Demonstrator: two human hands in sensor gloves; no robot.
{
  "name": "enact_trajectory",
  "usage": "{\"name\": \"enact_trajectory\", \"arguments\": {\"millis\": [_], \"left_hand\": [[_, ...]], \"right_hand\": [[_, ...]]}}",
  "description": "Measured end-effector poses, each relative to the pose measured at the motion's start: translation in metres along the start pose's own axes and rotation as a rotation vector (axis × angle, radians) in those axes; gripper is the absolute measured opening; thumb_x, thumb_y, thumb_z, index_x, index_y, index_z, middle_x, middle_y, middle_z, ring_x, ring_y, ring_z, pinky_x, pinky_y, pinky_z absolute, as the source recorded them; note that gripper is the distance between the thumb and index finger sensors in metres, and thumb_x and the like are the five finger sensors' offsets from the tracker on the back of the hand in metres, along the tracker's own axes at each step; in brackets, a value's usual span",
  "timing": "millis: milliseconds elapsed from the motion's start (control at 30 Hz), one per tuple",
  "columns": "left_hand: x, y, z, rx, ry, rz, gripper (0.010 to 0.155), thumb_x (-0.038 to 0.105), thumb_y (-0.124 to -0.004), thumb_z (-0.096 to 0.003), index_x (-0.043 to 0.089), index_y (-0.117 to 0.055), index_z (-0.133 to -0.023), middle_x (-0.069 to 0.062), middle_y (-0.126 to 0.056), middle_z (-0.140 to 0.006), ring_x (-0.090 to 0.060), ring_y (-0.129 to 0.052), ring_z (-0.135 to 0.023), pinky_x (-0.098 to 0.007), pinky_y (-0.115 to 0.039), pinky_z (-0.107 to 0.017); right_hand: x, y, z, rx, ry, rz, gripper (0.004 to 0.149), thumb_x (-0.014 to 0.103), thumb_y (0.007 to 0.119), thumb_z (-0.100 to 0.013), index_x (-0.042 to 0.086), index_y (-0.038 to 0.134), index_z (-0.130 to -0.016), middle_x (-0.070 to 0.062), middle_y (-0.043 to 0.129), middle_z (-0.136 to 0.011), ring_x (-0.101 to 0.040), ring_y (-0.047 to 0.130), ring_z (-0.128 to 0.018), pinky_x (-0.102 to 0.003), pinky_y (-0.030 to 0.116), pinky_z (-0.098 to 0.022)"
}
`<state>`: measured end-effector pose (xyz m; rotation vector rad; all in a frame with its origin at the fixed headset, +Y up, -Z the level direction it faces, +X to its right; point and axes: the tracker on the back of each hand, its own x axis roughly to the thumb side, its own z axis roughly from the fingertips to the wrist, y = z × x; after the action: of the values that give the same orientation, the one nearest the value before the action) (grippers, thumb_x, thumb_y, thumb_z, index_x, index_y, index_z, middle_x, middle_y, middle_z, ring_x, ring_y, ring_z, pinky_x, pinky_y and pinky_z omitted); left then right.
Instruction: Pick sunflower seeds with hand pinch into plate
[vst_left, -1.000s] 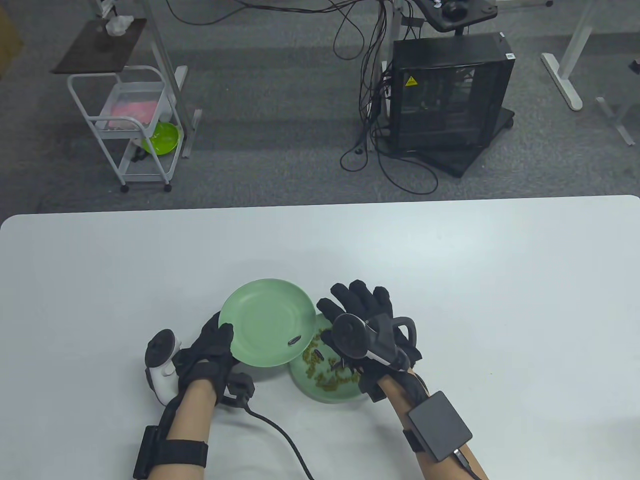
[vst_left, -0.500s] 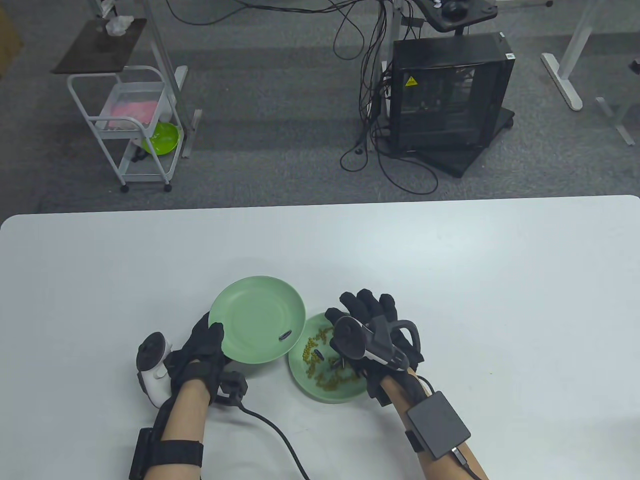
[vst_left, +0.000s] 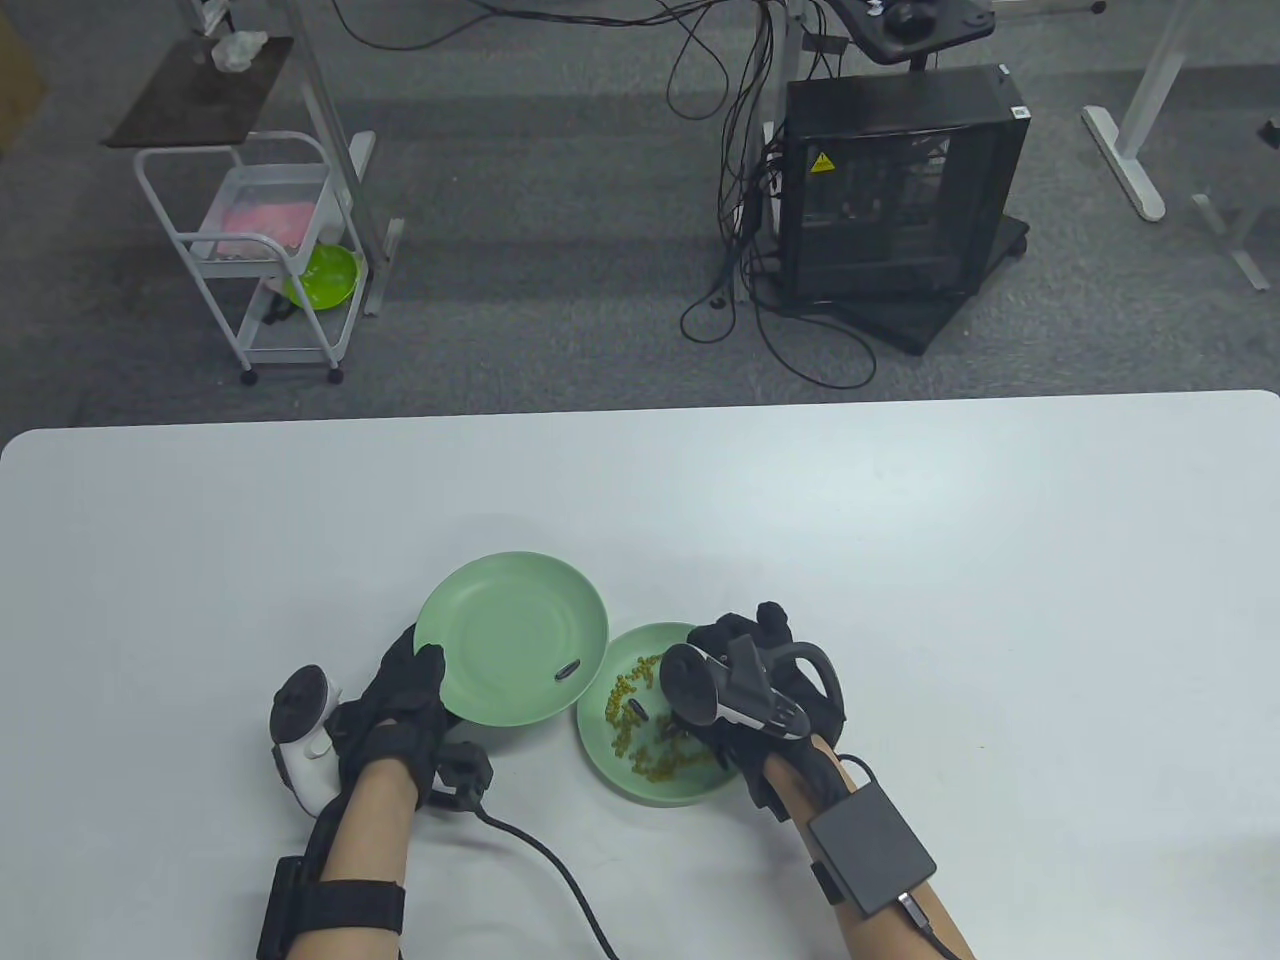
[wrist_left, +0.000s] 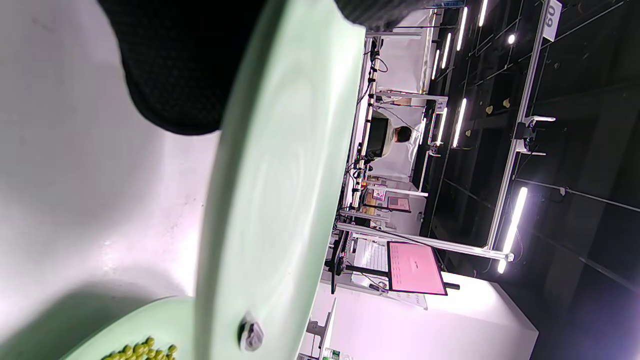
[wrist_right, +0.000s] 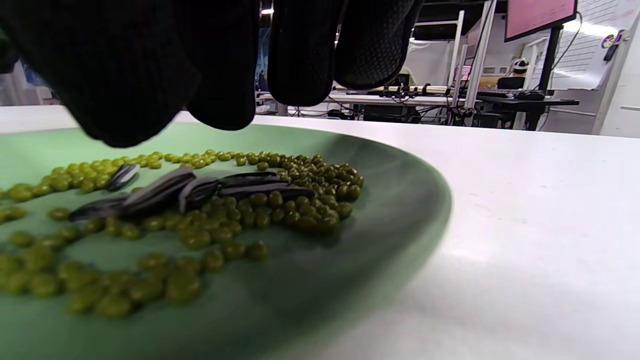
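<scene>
My left hand (vst_left: 420, 675) grips the near-left rim of a light green plate (vst_left: 500, 625) and holds it tilted above the table. One dark sunflower seed (vst_left: 568, 671) lies near its lower right rim; it also shows in the left wrist view (wrist_left: 250, 335). A second green plate (vst_left: 655, 790) on the table holds small green beans (vst_left: 625, 690) and several striped sunflower seeds (vst_left: 637, 711). My right hand (vst_left: 720, 640) hovers over this plate with its fingers curled down. In the right wrist view the fingertips (wrist_right: 130, 100) hang just above the seeds (wrist_right: 200, 190), holding nothing.
The white table (vst_left: 900, 560) stretches wide to the right and behind the plates. A black cable (vst_left: 560, 880) runs from my left wrist to the near edge. The held plate's right rim overlaps the bean plate's left edge.
My left hand has shifted the tilted plate a little left, off the bean plate. My right hand has drawn back toward me and curled its fingers down over the seeds.
</scene>
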<state>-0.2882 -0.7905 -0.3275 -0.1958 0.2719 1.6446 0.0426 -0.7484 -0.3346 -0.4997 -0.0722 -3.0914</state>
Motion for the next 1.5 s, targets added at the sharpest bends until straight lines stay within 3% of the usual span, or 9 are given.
{"name": "enact_trajectory", "arguments": {"millis": [533,1500], "left_hand": [[0.000,0.001,-0.001,-0.003,-0.001,-0.001,0.067,0.031,-0.063,-0.0522,0.006,-0.034,-0.108,-0.019,-0.064,-0.097,-0.026,-0.096,-0.072,-0.039,-0.090,-0.048],[-0.001,-0.001,-0.001,-0.009,0.008,-0.004,0.068,0.032,-0.064,-0.0522,0.006,-0.035,-0.107,-0.020,-0.064,-0.097,-0.027,-0.096,-0.072,-0.040,-0.089,-0.047]], "right_hand": [[0.016,0.010,0.001,0.059,-0.061,0.141,0.054,0.057,0.084,-0.028,0.045,0.079,-0.080,0.015,0.083,-0.087,-0.018,0.083,-0.089,-0.063,0.048,-0.074],[0.021,0.012,0.002,0.001,-0.073,0.151,0.049,0.054,0.085,-0.026,0.041,0.080,-0.073,0.016,0.090,-0.075,-0.012,0.092,-0.077,-0.059,0.055,-0.074]]}}
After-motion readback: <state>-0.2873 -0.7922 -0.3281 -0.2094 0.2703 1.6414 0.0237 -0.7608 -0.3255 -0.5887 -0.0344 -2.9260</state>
